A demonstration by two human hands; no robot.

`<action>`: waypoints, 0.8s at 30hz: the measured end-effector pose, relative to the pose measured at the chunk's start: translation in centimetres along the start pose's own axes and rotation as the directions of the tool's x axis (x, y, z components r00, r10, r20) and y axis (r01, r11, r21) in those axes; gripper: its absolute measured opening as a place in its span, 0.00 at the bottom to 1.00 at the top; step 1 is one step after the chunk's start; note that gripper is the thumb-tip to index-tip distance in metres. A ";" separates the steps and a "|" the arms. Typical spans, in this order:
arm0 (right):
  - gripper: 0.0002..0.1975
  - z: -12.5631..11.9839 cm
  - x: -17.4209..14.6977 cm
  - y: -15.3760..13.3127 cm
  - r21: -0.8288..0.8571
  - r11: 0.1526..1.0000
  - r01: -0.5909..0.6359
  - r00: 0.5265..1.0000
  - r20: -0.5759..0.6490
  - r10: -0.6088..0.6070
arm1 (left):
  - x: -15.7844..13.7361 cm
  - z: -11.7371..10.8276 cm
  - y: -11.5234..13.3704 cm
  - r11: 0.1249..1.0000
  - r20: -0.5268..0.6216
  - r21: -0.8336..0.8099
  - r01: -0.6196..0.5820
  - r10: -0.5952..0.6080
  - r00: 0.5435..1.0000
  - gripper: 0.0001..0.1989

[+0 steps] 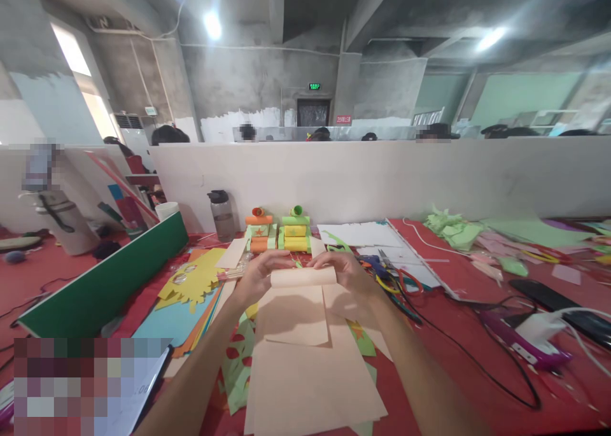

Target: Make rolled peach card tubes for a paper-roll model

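A peach-coloured sheet of paper (296, 315) has its far edge curled into a paper roll (303, 277). My left hand (259, 275) grips the roll's left end, fingers bent over the top. At the right end, my right hand (348, 272) holds it the same way. The thumbs are mostly hidden. Larger peach sheets (315, 385) lie beneath on the red table. Just beyond my hands stand two paper models built of rolled tubes, an orange one (259, 229) and a green-and-yellow one (294, 231).
Yellow cut paper (193, 280) and blue paper (174, 318) lie left, beside a green board (114, 274). A dark bottle (222, 216) stands behind. Scissors (410, 282), a blue glue gun (375, 265) and a purple power strip (520, 340) with cables are right. A white partition (363, 175) borders the back.
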State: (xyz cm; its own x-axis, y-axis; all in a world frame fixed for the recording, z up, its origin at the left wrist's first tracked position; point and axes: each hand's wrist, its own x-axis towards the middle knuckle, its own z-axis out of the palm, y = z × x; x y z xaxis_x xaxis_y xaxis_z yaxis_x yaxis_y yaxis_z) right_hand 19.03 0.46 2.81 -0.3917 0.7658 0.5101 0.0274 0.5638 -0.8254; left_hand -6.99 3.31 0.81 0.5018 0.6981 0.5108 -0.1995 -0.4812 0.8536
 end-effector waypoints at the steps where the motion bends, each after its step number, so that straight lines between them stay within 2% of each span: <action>1: 0.15 0.1 0.0 0.0 -0.048 0.999 0.001 0.999 0.045 0.001 | -0.1 0.0 -0.1 1.000 0.061 0.004 0.013 -0.013 0.998 0.28; 3: 0.21 0.3 0.0 0.1 -0.120 0.993 0.006 0.993 0.116 0.008 | -0.1 0.1 -0.1 0.999 0.156 0.033 0.026 -0.030 0.987 0.34; 5: 0.24 0.4 0.0 0.1 -0.138 0.990 0.018 0.989 0.151 0.003 | -0.2 0.2 0.1 0.997 0.198 0.070 0.031 -0.044 0.979 0.36; 10: 0.20 0.1 0.1 -0.2 -0.050 0.999 0.021 0.983 0.182 -0.012 | 0.0 0.3 0.9 0.997 0.184 0.061 0.052 -0.062 0.981 0.28; 17: 0.08 -0.8 -0.2 0.2 0.093 0.995 -0.016 0.999 0.030 0.014 | -0.1 -0.2 0.8 0.998 -0.036 0.062 0.000 0.003 0.999 0.11; 20: 0.04 -1.1 -0.3 0.7 0.128 0.991 -0.045 0.997 -0.060 0.053 | 0.0 -0.4 0.4 0.999 -0.133 0.044 -0.009 0.015 0.991 0.09; 24: 0.02 -1.3 -0.2 1.2 0.097 0.993 -0.062 0.980 -0.184 0.079 | 0.3 -0.6 0.2 0.998 -0.280 0.057 0.021 -0.004 0.960 0.13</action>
State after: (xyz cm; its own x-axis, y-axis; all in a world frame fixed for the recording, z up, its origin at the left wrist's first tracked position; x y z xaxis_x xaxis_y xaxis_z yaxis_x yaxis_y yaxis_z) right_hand 20.35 1.40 2.09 -0.2125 0.8518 0.4789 -0.0375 0.4826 -0.8750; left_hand -7.41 3.71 1.23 0.2464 0.8209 0.5152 -0.1401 -0.4959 0.8570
